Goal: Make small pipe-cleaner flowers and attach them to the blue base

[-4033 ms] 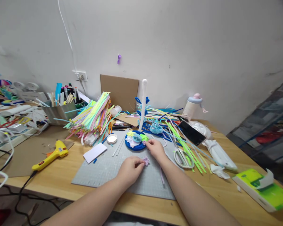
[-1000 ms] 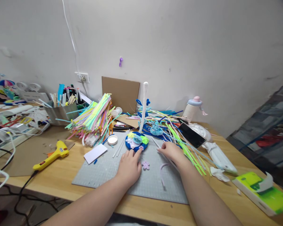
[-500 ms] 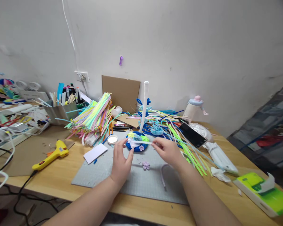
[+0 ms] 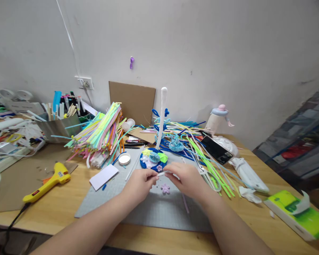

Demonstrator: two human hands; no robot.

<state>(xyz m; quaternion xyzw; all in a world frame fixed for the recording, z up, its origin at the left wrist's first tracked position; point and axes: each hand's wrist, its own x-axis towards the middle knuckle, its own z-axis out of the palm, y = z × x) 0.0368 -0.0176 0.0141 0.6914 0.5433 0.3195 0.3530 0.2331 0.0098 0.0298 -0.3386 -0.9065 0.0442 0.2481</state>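
Between my two hands is a short white strip (image 4: pixel 161 174). My left hand (image 4: pixel 140 183) pinches its left end, and my right hand (image 4: pixel 184 178) pinches the other end. Just behind them sits a round blue base (image 4: pixel 143 163) with yellow, green, white and light blue pieces, and a white fuzzy post (image 4: pixel 162 117) rises behind it. A small purple flower (image 4: pixel 165 189) lies on the grey mat (image 4: pixel 154 212) below my fingers. Scissors (image 4: pixel 211 180) lie beside my right hand, partly hidden by it.
A yellow glue gun (image 4: pixel 49 182) lies left of a white card (image 4: pixel 104 177). Bundled pastel pipe cleaners (image 4: pixel 101 136) stand behind. At right are green strips (image 4: pixel 206 161), a phone (image 4: pixel 217 150) and a green-yellow pack (image 4: pixel 297 214). A round white lid (image 4: pixel 124 158) rests near the base.
My left hand has closed from a spread pose onto the strip. Both hands are nearer each other and lower, in front of the base. The view has shifted slightly, and the scissors now show.
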